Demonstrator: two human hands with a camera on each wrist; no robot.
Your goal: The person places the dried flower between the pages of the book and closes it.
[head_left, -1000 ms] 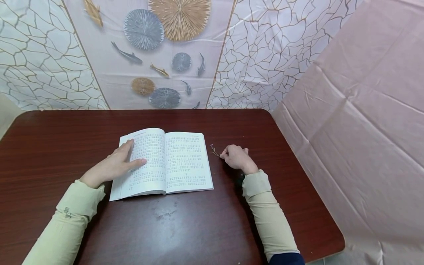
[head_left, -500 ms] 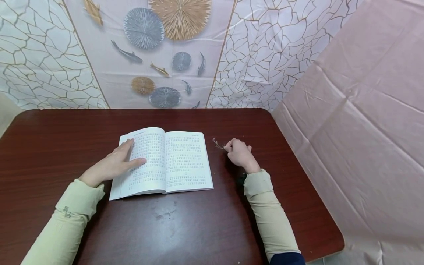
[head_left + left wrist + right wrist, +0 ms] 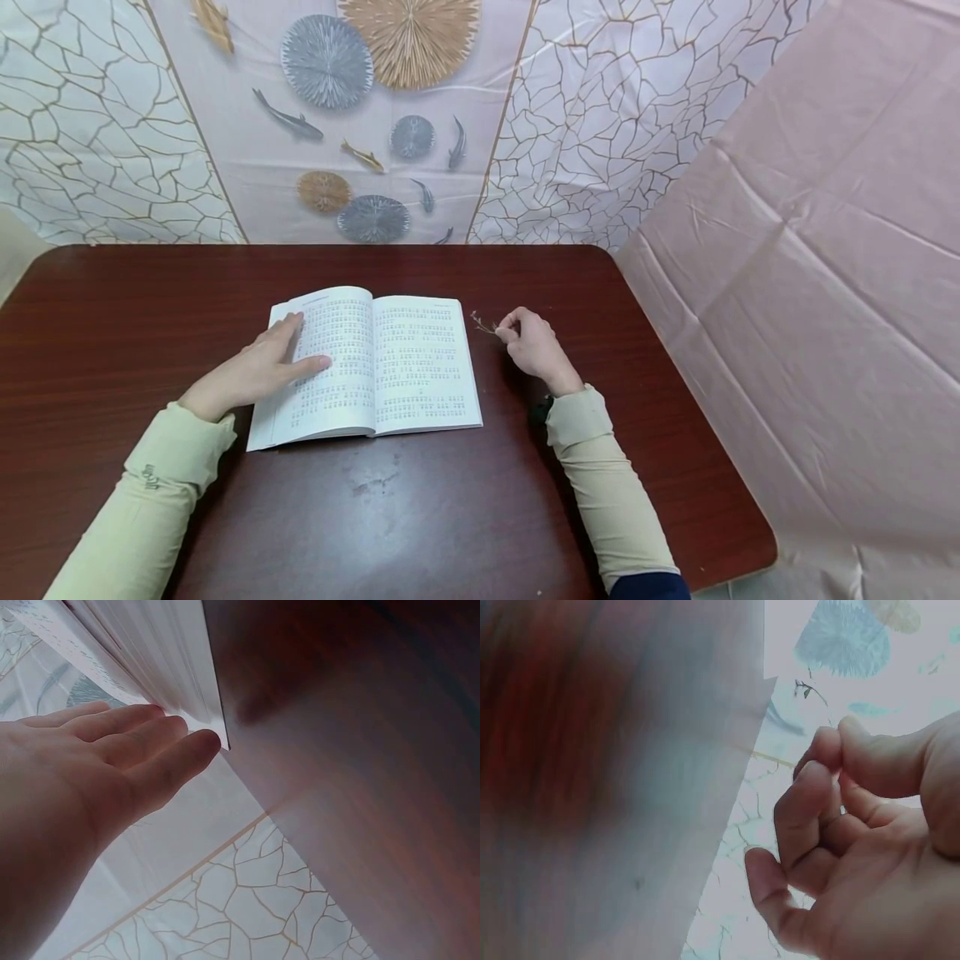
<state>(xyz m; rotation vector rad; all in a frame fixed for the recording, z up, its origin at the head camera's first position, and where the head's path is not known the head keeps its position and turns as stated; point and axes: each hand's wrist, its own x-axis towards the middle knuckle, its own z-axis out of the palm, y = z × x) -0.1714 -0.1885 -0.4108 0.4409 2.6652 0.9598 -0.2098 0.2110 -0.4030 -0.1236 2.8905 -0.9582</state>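
Observation:
An open book [image 3: 420, 367] with printed pages lies on the dark red-brown table. My left hand [image 3: 251, 372] rests on its left page, fingers extended and thumb spread toward the middle. In the left wrist view that hand [image 3: 112, 757] shows straight fingers against the book's page edges [image 3: 161, 660]. To the right of the book, my right hand [image 3: 534, 343] pinches a thin dried flower sprig [image 3: 482, 322] between thumb and forefinger, its small tips pointing left toward the book. In the right wrist view the sprig [image 3: 810, 691] sticks out past the pinching fingertips [image 3: 826, 744]; the other fingers are loosely curled.
The table [image 3: 360, 533] has rounded corners and a worn patch in front of the book. Behind it hangs a patterned cloth [image 3: 420, 183] with gold and grey discs. A plain pink cloth [image 3: 810, 317] hangs along the right side.
My right hand has moved a little away from me with the sprig, first slightly right, then back left toward the book. My left hand has stayed on the left page.

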